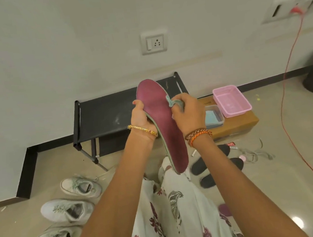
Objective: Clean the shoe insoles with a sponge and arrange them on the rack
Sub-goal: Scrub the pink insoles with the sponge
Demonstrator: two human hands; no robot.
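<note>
A maroon insole is held up in front of me, toe end pointing away. My left hand grips its left edge near the middle. My right hand pinches a thin pale green sponge against the insole's right edge. Behind it stands a low black rack by the wall, its top shelf bare. Three dark insoles lie on the floor to the right, and another maroon insole shows beside my right forearm.
Several white sneakers lie on the floor at the left. A cardboard box right of the rack carries a pink basket and a clear tub. A red cable hangs from a wall socket. Loose laces lie nearby.
</note>
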